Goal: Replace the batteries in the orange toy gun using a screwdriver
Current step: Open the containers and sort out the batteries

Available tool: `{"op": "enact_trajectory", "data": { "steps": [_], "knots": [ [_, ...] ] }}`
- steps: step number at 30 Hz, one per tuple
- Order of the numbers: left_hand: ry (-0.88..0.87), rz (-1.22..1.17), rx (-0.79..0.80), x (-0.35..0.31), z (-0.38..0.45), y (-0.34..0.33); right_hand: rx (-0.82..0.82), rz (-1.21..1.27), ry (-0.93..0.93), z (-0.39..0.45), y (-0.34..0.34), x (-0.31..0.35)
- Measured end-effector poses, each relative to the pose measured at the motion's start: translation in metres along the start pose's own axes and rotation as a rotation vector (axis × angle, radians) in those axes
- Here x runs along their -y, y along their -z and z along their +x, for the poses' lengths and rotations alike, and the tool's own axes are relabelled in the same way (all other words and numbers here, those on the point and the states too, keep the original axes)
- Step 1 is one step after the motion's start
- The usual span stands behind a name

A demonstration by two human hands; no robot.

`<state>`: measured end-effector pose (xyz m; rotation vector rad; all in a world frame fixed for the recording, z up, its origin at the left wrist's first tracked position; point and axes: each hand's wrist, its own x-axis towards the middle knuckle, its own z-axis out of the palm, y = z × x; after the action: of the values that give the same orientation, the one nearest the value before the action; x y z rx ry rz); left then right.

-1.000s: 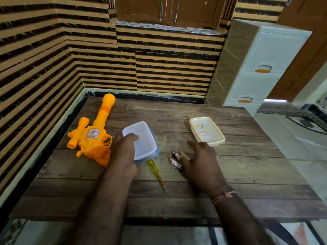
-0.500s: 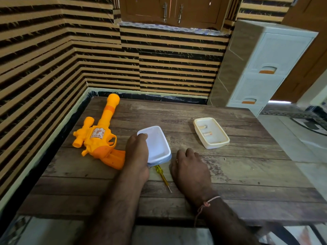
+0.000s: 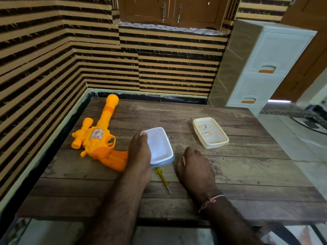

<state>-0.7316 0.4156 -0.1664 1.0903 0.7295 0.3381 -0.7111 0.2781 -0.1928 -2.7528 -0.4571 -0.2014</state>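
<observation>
Resting on a wooden worktop (image 3: 230, 174), both hands sit near its front edge; the left hand (image 3: 139, 156) lies along the left side of a white plastic container (image 3: 160, 145), its fingers (image 3: 143, 137) held together and curled over the container's far left corner, gripping the rim; the right hand (image 3: 194, 167) sits knuckles up just right of the container, its fingers tucked under into a loose fist, and whether anything is held inside it I cannot tell; a thin thread band (image 3: 210, 200) circles the right wrist.

Lying on its side at the left of the worktop, the orange toy gun (image 3: 99, 137) points its long barrel toward the far edge, its grip end just beside the left hand; the yellow-handled screwdriver (image 3: 161, 177) lies flat between the two wrists, its handle end partly tucked under the container's near corner and its metal tip toward the front edge.

Farther right, well apart from the hands, a cream tray (image 3: 219, 140) holds two small cylindrical pieces that look like batteries (image 3: 206, 130); a white drawer unit (image 3: 265, 68) stands beyond the worktop's far right corner against a striped wall (image 3: 168, 68).
</observation>
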Motion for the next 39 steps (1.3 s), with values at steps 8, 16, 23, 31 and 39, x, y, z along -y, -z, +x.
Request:
{"op": "enact_trajectory", "data": {
  "steps": [8, 16, 23, 31, 39],
  "knots": [
    [0.029, -0.022, 0.018, -0.001, -0.003, -0.001, -0.084, 0.280, -0.122, 0.001, 0.002, -0.004],
    [0.099, 0.043, 0.095, 0.003, -0.002, -0.004, -0.169, 0.569, -0.119, 0.023, 0.065, 0.021],
    [0.186, -0.047, 0.201, -0.005, -0.014, -0.007, -0.102, 0.009, 0.132, 0.036, 0.070, 0.078],
    [0.310, -0.167, 0.216, -0.008, -0.010, -0.007, -0.032, -0.006, 0.176, 0.031, 0.063, 0.082],
    [0.296, -0.156, 0.153, -0.010, -0.012, -0.004, -0.105, 0.311, -0.048, 0.026, 0.076, 0.034]
  ]
}}
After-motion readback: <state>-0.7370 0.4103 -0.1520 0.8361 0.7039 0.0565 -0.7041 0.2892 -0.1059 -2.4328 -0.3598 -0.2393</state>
